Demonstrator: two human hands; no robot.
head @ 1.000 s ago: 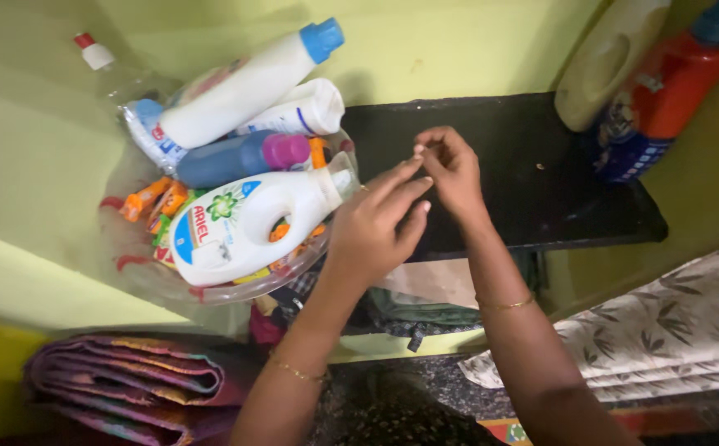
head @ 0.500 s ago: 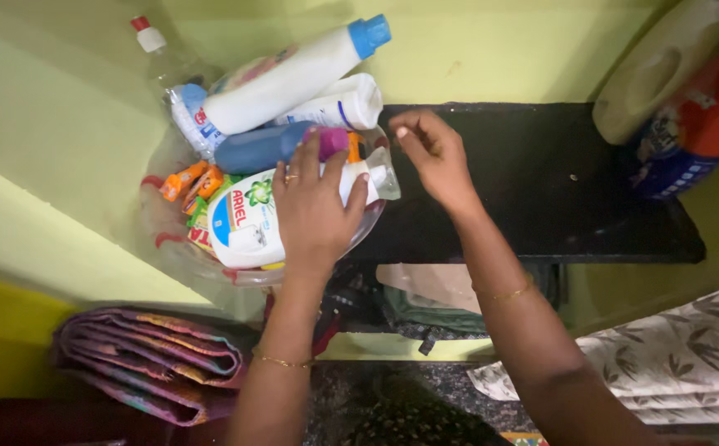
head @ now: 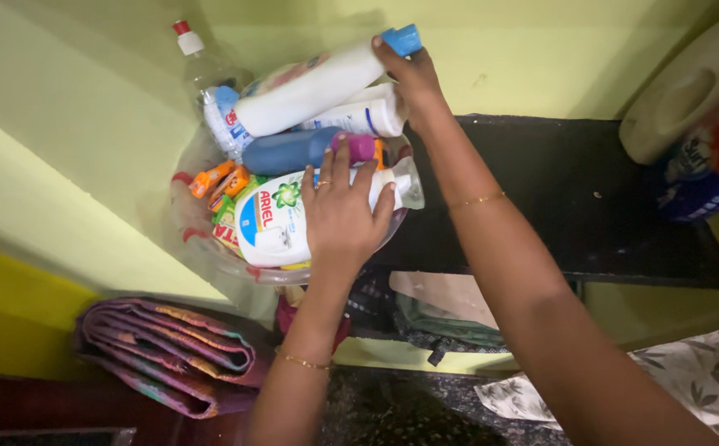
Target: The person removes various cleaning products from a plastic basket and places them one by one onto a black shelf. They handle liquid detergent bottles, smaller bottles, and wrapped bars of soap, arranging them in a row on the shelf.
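A clear plastic basin sits at the left end of a black shelf, packed with bottles. My left hand lies flat with spread fingers on a white detergent bottle with a green and blue label. My right hand grips the neck of a tall white bottle with a blue cap, which lies slanted on top of the pile. Under it lie a smaller white bottle and a blue bottle with a purple cap. Orange sachets stick out at the basin's left.
A clear bottle with a red and white cap stands behind the basin against the yellow-green wall. Large white and red-blue jugs stand at the shelf's right end. Folded patterned cloth lies below left, and other cloths hang under the shelf.
My right hand moved up from in front of the basin to the blue-capped bottle's neck. My left hand came down from beside the right hand and stays on the detergent bottle.
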